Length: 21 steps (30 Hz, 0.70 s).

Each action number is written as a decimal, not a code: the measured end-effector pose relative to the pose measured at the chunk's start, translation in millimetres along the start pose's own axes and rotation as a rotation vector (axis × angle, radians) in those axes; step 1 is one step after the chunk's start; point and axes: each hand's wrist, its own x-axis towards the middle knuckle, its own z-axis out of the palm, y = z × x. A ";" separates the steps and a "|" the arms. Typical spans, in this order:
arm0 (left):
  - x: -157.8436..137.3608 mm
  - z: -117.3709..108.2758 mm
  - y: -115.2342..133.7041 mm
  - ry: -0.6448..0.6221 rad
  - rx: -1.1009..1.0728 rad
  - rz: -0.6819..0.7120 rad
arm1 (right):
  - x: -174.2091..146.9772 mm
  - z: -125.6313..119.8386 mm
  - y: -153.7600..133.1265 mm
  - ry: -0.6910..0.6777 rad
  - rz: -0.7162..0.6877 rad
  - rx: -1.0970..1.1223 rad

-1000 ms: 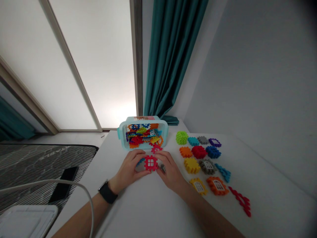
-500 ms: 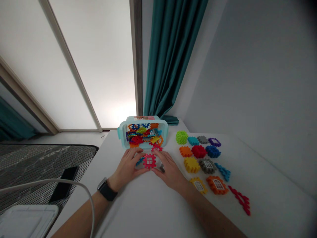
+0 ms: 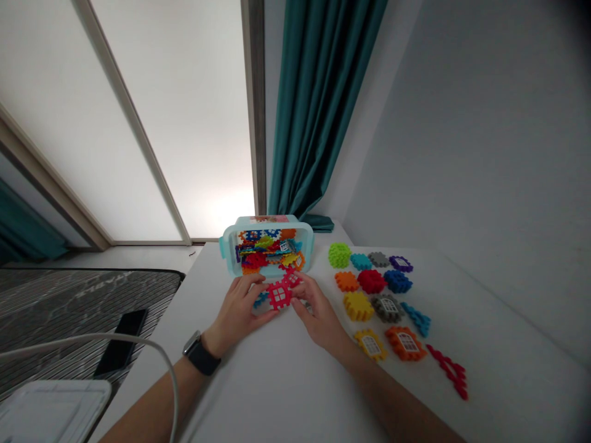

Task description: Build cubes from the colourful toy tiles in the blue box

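Observation:
A red square window tile is between my hands near the middle of the table. My left hand has its index finger at the tile's upper left corner and its thumb along the lower edge. Under that hand's fingers a blue toothed piece partly shows. My right hand pinches a second red toothed piece at the first tile's upper right corner, its thumb by the tile's right edge. The two red pieces touch or overlap; whether they are joined I cannot tell.
Behind my hands a light blue tub holds many coloured pieces. Rows of toothed pieces, such as a yellow block and an orange window block, lie to the right. A white cable crosses at lower left, above a dark phone.
The red window tile has turned and tilted slightly. My right hand's thumb has moved up from the tile's bottom edge, and its fingers now pinch closer around the second red piece.

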 end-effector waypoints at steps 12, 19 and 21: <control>2.0 0.8 5.5 -0.078 -0.027 0.077 | 3.1 -5.7 -1.3 -0.049 0.127 0.080; 4.6 -3.7 -0.4 -0.201 -0.008 0.224 | 0.5 -3.4 -1.5 -0.130 0.151 0.116; 4.3 -3.6 0.3 -0.189 -0.020 0.200 | 0.7 -3.7 -1.6 -0.121 0.155 0.112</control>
